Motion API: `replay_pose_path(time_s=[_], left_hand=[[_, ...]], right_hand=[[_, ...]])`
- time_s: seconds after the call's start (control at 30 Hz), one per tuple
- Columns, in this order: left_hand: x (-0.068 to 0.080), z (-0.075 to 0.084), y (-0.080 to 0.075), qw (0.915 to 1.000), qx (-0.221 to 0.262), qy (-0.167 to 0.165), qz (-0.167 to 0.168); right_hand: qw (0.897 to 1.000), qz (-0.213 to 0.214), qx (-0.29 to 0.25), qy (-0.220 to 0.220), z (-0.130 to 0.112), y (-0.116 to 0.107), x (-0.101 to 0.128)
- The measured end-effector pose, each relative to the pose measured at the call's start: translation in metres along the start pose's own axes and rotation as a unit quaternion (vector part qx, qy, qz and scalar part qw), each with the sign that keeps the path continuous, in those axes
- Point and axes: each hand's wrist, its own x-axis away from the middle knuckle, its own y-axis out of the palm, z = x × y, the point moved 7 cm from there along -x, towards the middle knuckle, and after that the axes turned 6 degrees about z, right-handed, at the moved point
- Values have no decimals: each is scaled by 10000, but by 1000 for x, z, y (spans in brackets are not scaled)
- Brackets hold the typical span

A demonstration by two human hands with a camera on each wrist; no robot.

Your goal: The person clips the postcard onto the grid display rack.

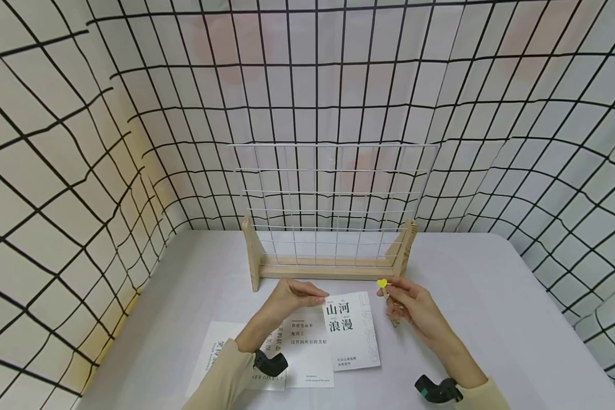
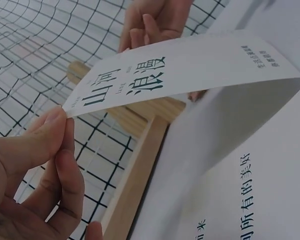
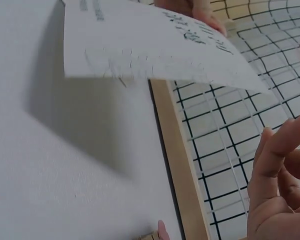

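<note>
My left hand (image 1: 322, 298) pinches the top left corner of a white card (image 1: 351, 336) printed with large Chinese characters and lifts that edge off the table. The left wrist view shows thumb and forefinger (image 2: 60, 130) closed on the card's corner (image 2: 190, 70). My right hand (image 1: 389, 295) holds a small wooden clip with a yellow heart (image 1: 382, 283) just right of the card's top edge. In the right wrist view the raised card (image 3: 155, 50) hangs over the table, with my right hand's fingers (image 3: 275, 170) beside it; the clip is out of sight there.
A white wire grid panel (image 1: 333, 193) stands upright in a wooden base (image 1: 328, 266) just behind both hands. Two more printed cards (image 1: 220, 353) (image 1: 307, 356) lie flat near the table's front. Checked cloth walls (image 1: 82, 171) close in the white table (image 1: 492, 296).
</note>
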Motion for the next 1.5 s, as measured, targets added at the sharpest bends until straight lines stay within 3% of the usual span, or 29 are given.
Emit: replay_pose_path(time_s=[0.2, 0.37, 0.5, 0.63, 0.83, 1.0, 1.17, 1.5], left_hand=[[2, 4, -5, 9998, 178, 80, 28], [2, 10, -14, 9996, 130, -8, 259], [1, 15, -22, 9992, -1, -39, 400], [-2, 27, -33, 9987, -99, 223, 445], [-7, 52, -59, 9972, -160, 464, 568], [-7, 75, -83, 9927, -689, 502, 850], [-8, 102, -101, 9867, -1078, 779, 937], [-15, 164, -135, 9658, -1605, 1578, 1290]], right_hand=[[9981, -169, -538, 236, 0, 4, -1], [9935, -447, -997, 313, -3, 9, -1], [9958, -402, -767, 291, -5, 12, -2], [9993, -216, -293, 117, -9, 14, -4], [9994, -156, 239, -172, -22, 19, -1], [9979, -152, 550, -316, -31, 23, 1], [9974, -196, 568, -386, -31, 24, 2], [9953, 115, 921, -286, -28, 24, 8]])
